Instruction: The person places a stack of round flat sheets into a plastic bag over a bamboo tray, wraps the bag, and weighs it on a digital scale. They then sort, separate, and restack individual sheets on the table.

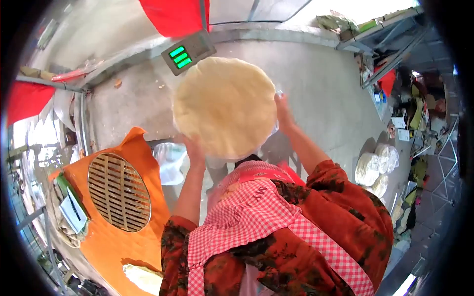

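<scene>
A large round, pale cream flatbread (224, 106) is held out flat in front of me, with what looks like clear plastic at its lower right edge. My left hand (195, 148) grips its near left edge, the fingertips partly hidden and blurred. On the opposite side, my right hand (283, 112) is closed on the right edge, and its fingers are partly hidden. Just past the flatbread's far edge, a grey scale display (189, 52) shows green lit digits that I cannot read. Whether the flatbread rests on anything is hidden.
An orange cloth (116, 249) at left bears a round slatted rack (119, 192), a notepad (73, 212) and another pale piece (143, 277). A clear plastic bag (170, 163) lies beside it. Bagged pale bundles (377, 165) sit at right, near cluttered shelving.
</scene>
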{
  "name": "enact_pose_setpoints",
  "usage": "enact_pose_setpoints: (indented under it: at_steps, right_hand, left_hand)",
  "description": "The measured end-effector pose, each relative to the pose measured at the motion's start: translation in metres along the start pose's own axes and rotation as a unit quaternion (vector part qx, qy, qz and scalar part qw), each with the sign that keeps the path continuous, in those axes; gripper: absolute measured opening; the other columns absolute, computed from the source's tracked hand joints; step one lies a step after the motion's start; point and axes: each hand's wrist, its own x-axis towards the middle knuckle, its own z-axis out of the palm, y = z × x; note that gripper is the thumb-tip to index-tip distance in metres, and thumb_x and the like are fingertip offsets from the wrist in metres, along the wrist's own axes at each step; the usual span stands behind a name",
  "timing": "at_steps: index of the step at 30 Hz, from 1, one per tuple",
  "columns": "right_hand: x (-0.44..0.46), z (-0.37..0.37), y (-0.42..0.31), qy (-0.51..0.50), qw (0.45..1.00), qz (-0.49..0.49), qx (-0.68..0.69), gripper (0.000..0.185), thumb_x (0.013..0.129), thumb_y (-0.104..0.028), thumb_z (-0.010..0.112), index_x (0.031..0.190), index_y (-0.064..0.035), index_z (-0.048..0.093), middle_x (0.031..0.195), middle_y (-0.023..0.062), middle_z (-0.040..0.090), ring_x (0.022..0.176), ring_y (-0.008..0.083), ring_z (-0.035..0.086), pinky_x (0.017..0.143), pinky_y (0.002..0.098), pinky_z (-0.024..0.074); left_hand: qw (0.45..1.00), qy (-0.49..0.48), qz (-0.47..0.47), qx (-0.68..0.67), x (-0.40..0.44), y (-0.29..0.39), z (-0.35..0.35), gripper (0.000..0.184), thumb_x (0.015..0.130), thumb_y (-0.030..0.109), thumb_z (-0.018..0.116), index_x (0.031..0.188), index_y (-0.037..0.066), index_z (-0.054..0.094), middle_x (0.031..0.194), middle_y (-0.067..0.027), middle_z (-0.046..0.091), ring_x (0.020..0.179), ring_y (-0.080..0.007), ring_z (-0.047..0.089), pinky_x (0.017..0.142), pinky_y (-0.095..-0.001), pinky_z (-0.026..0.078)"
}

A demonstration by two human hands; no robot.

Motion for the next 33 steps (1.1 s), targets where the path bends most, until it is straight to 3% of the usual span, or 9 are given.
enact_pose_setpoints:
  at_steps: [2, 6, 10, 17, 18, 19, 21, 26, 33]
  right_hand:
    - [0.004, 0.015, 0.012, 0.016, 0.995, -0.01, -0.093, 0.067, 0.092, -0.044, 0.052, 0.139, -0.0018, 0.031, 0.128, 0.0125, 0.047, 0.118, 0.0229, 0.047, 0.095, 0.0368, 0.0403]
    - [0.012, 0.002, 0.003, -0.056, 0.986, 0.082, 0.134, 0.075, 0.093, -0.04, 0.053, 0.144, 0.0015, 0.018, 0.143, 0.0199, 0.035, 0.13, 0.0278, 0.037, 0.107, 0.0382, 0.0291]
    - [0.029, -0.017, 0.02, 0.143, 0.955, -0.19, -0.178, 0.056, 0.093, -0.033, 0.055, 0.134, 0.0014, 0.038, 0.132, 0.0186, 0.045, 0.123, 0.028, 0.043, 0.103, 0.0385, 0.0342]
    - [-0.139, 0.112, -0.098, -0.163, 0.941, -0.289, -0.06, 0.042, 0.092, -0.021, 0.058, 0.129, -0.0059, 0.044, 0.123, 0.012, 0.051, 0.109, 0.0227, 0.052, 0.091, 0.0344, 0.0432]
    - [-0.173, 0.136, -0.099, -0.25, 0.928, -0.272, -0.039, 0.04, 0.091, -0.018, 0.058, 0.128, -0.0075, 0.045, 0.121, 0.0105, 0.052, 0.107, 0.0205, 0.053, 0.088, 0.0338, 0.0447]
    - [-0.211, 0.162, -0.101, -0.318, 0.897, -0.304, -0.047, 0.032, 0.091, -0.016, 0.058, 0.12, -0.0055, 0.051, 0.113, 0.0083, 0.055, 0.103, 0.0176, 0.055, 0.085, 0.0335, 0.0462]
    - [-0.288, 0.216, -0.072, -0.462, 0.828, -0.306, -0.08, 0.03, 0.093, -0.018, 0.055, 0.119, -0.0044, 0.053, 0.109, 0.0066, 0.057, 0.101, 0.0174, 0.056, 0.086, 0.0306, 0.0449]
    - [-0.555, 0.31, 0.001, -0.762, 0.532, -0.361, -0.08, 0.021, 0.086, -0.014, 0.065, 0.102, -0.0025, 0.061, 0.099, 0.0128, 0.064, 0.094, 0.0222, 0.063, 0.081, 0.0325, 0.0491]
    - [-0.821, 0.375, 0.09, -0.769, 0.083, -0.627, -0.093, 0.053, 0.075, -0.021, 0.071, 0.122, -0.0059, 0.051, 0.136, 0.0103, 0.045, 0.131, 0.0263, 0.037, 0.106, 0.0457, 0.0301]
  left_hand:
    - [0.999, -0.012, 0.003, 0.03, 0.001, -0.003, 0.006, 0.068, 0.094, 0.029, 0.051, 0.148, 0.009, 0.013, 0.142, -0.0087, 0.031, 0.122, -0.0184, 0.038, 0.095, -0.0317, 0.036]
    - [0.997, -0.061, -0.051, -0.005, -0.018, 0.031, -0.011, 0.072, 0.094, 0.031, 0.049, 0.148, 0.003, 0.009, 0.15, -0.0142, 0.023, 0.131, -0.025, 0.034, 0.105, -0.0338, 0.031]
    - [0.996, 0.002, -0.087, -0.018, -0.066, 0.022, -0.052, 0.07, 0.094, 0.031, 0.051, 0.148, 0.004, 0.015, 0.145, -0.0149, 0.032, 0.127, -0.0252, 0.04, 0.1, -0.0351, 0.036]
    - [0.943, 0.12, -0.219, -0.22, -0.206, -0.07, -0.196, 0.044, 0.094, 0.029, 0.053, 0.128, 0.002, 0.045, 0.109, -0.0115, 0.06, 0.092, -0.0202, 0.061, 0.074, -0.0325, 0.049]
    - [0.979, 0.075, -0.133, -0.138, -0.221, -0.103, -0.22, 0.04, 0.093, 0.028, 0.054, 0.123, 0.002, 0.047, 0.105, -0.0113, 0.061, 0.089, -0.0208, 0.062, 0.073, -0.033, 0.05]
    - [0.996, 0.05, -0.049, -0.049, -0.24, -0.147, -0.25, 0.036, 0.093, 0.026, 0.056, 0.119, 0.002, 0.049, 0.101, -0.0111, 0.062, 0.087, -0.0215, 0.062, 0.072, -0.0336, 0.051]
    - [0.938, 0.179, -0.221, -0.196, -0.302, -0.131, -0.296, 0.027, 0.092, 0.026, 0.058, 0.105, 0.002, 0.055, 0.089, -0.0092, 0.064, 0.081, -0.0189, 0.061, 0.07, -0.0313, 0.051]
    - [0.852, 0.389, -0.073, -0.342, -0.43, -0.13, -0.388, 0.029, 0.092, 0.026, 0.058, 0.106, 0.001, 0.057, 0.09, -0.0102, 0.065, 0.075, -0.0173, 0.061, 0.068, -0.0308, 0.051]
    - [0.654, 0.592, 0.101, -0.461, -0.527, -0.133, -0.501, 0.014, 0.093, 0.017, 0.056, 0.096, 0.004, 0.057, 0.08, -0.0061, 0.063, 0.068, -0.0146, 0.06, 0.066, -0.0279, 0.051]
